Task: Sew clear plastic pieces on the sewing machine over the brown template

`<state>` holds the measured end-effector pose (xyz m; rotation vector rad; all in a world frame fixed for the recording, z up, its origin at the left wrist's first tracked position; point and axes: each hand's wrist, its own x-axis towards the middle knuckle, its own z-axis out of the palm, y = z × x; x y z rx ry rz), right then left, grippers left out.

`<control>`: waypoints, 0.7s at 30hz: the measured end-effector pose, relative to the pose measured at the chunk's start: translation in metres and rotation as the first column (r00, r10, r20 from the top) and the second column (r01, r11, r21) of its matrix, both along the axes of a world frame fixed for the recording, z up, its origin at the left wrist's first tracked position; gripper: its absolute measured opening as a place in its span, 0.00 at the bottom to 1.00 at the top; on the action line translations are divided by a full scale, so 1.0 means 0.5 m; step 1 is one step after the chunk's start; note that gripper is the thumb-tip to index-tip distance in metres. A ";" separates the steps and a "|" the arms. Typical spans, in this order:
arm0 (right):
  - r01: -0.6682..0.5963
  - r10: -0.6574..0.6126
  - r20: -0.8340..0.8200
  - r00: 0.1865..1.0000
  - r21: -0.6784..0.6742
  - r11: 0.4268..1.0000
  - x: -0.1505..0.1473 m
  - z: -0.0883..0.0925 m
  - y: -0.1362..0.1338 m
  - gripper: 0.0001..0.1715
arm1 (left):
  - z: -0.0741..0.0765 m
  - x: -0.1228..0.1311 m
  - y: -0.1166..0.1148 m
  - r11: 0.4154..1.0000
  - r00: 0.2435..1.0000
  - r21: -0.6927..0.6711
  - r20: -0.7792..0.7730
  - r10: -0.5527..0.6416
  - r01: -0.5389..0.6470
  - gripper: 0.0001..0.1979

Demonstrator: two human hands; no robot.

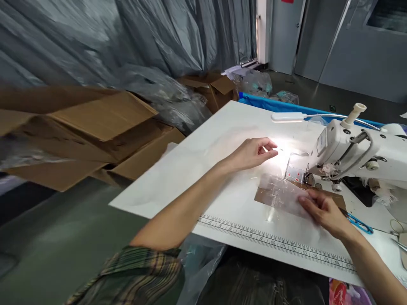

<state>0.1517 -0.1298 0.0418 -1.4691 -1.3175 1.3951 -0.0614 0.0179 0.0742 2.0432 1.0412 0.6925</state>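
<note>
My left hand [254, 153] hovers over or rests on the white tabletop, under the lit spot left of the sewing machine [352, 146]. Its fingers are loosely curved, with a gap between thumb and forefinger and nothing visible between them. A small sheer whitish piece of fabric [280, 190] lies in front of the machine, over a brown strip [337, 200] on the table. My right hand [322, 209] pinches this fabric at its right end, between thumb and fingers. Blue-handled thread snips [361, 223] lie just beyond my right wrist.
A ruler strip [273, 242] runs along the front edge of the white table [178, 190]. The lamp [288, 117] reaches over from the machine. Open cardboard boxes [104, 114] and plastic bags [171, 93] stand to the left, with a blue-rimmed bin [263, 101] behind.
</note>
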 end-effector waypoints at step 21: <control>0.027 -0.818 0.512 0.263 0.843 0.537 0.209 -0.076 -0.006 0.20 | -0.100 0.015 -0.095 0.912 0.926 0.265 -0.300 -0.230 0.313 0.12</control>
